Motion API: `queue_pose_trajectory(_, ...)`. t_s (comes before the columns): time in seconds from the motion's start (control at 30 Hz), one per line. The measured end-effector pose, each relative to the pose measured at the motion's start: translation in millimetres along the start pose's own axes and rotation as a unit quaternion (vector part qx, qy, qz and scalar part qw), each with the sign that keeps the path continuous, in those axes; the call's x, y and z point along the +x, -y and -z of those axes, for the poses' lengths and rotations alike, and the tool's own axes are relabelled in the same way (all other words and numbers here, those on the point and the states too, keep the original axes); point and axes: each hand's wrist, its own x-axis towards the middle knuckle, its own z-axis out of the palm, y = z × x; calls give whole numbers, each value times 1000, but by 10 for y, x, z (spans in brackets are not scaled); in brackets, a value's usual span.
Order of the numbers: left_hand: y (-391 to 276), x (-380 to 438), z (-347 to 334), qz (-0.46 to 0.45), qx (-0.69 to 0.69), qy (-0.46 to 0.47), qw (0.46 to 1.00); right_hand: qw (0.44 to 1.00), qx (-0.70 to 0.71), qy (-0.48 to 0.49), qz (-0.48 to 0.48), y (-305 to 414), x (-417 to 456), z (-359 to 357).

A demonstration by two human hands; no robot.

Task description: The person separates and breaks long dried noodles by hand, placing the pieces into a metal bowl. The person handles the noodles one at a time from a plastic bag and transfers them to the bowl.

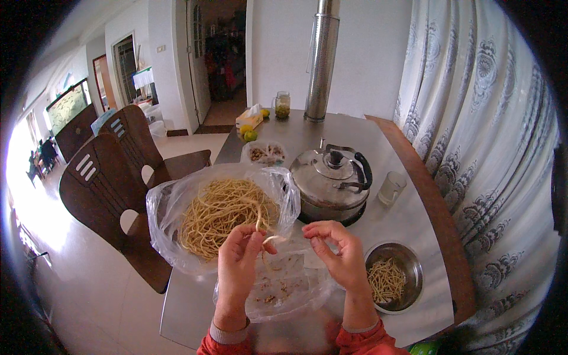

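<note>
Between the thumb and fingers of my left hand [242, 255] is a pale, thin root [258, 217], beside a clear plastic bag [162, 208] heaped with long tan roots [222, 208]. My right hand [339, 248] is raised a short way to the right, thumb and fingertips near each other; whether something small is between them cannot be told. Below both hands lies a flat clear plastic bag [306, 306] with brown scraps [270, 298] on it. Short root pieces [386, 279] lie in a round steel bowl [417, 270], to the right of my right hand.
A steel kettle [326, 195] stands beyond my hands, with a glass mug [392, 188] to its right. Farther back are a bag of small brown items [266, 153], green and yellow fruit [250, 135], a tissue box [249, 119], a jar [282, 106] and a metal pipe [320, 66]. Chairs [106, 191] stand left.
</note>
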Motion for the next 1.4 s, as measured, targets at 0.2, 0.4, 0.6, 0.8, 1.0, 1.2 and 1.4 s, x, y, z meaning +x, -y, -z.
queue_pose_trajectory(0.2,71,5,-6,129,-145,148,970,1000,20,-4,8,63,28,-109)
queue_pose_trajectory(0.4,139,16,-24,111,-87,196,970,982,149,37,-110,108,-32,-105)
queue_pose_trajectory(0.6,148,18,-26,96,-20,187,978,974,160,56,-152,67,-48,-101)
queue_pose_trajectory(0.8,154,29,15,82,59,161,982,941,223,123,-224,136,-17,-69)
queue_pose_trajectory(1.0,59,36,11,47,128,164,977,924,224,176,-256,145,-11,-13)
queue_pose_trajectory(1.2,53,28,43,25,159,119,980,949,198,122,-214,-12,-23,-106)
queue_pose_trajectory(1.4,41,25,59,21,162,84,983,949,227,14,-220,39,24,-61)
